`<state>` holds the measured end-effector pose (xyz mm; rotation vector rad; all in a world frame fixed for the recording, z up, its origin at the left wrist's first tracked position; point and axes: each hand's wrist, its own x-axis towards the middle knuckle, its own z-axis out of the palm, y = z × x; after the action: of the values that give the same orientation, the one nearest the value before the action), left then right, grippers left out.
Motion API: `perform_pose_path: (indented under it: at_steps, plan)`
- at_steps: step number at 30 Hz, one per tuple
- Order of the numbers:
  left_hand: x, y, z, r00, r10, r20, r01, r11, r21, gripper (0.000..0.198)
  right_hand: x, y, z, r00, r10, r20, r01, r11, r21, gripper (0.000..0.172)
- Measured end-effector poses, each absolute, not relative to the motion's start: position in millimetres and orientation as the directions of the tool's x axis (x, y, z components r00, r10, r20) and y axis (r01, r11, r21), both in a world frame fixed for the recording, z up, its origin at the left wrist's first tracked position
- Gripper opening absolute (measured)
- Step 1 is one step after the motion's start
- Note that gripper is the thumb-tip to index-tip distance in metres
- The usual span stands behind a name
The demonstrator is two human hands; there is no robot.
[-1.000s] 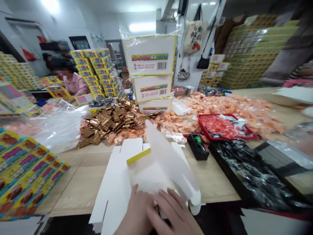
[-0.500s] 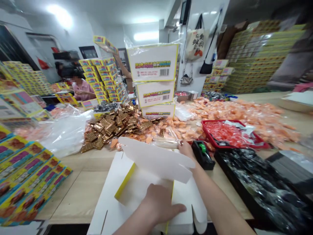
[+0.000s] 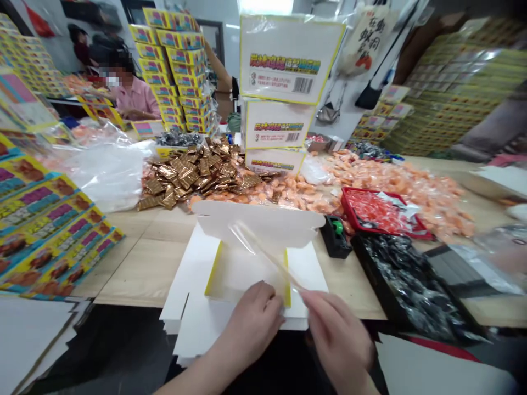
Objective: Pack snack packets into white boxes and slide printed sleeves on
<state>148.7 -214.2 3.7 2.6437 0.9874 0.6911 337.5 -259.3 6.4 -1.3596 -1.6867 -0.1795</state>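
Card: a white card carton (image 3: 247,269) with yellow inner edges, part-folded, lies on the middle of the wooden worktop (image 3: 127,263), right in front of the person. Its long back flap (image 3: 259,219) stands up and leans away.
Left hand: the left hand (image 3: 247,321) lies on the near edge of the card, fingers together and bearing down; whether it pinches the edge, I cannot tell.
Right hand: the right hand (image 3: 337,340) is raised just off the card, its grip pressed together on the end of a clear plastic strip (image 3: 267,255).
Strip: it runs diagonally over the carton's open middle, toward the standing flap, and looks straight and taut.
Handling: the left hand's pressure appears to keep the card from sliding, while the taut strip stays clear of the yellow edges.
Close by: a black tape dispenser (image 3: 335,236) sits just beyond the right hand, beside a red tray (image 3: 379,211) and a black tray of silver-wrapped sweets (image 3: 411,285).
Farther out: gold sachets (image 3: 193,175) and orange wrapped sweets (image 3: 395,186) lie heaped beyond the carton, below three stacked cartons (image 3: 288,60).
Left side: printed flat boxes (image 3: 45,230) overlap on the worktop; beyond them, a co-worker in a pink top (image 3: 134,99) sits by a tall stack of yellow-edged boxes (image 3: 168,71).
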Motion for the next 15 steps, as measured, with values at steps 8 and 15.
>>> perform_pose_path:
  at_steps: [8, 15]
  plan:
    - [110.2, -218.5, -4.8, 0.516, 0.785, 0.343, 0.713, -0.616, 0.336, 0.053, 286.8, -201.0, 7.8, -0.242, 0.937, 0.251, 0.916, 0.306, -0.259, 0.011]
    - [125.1, -200.3, -9.1, 0.659, 0.735, 0.159, 0.699, -0.677, 0.231, 0.044, 457.0, -218.3, 22.8, 0.295, 0.780, 0.552, 0.952, -0.191, -0.239, 0.028]
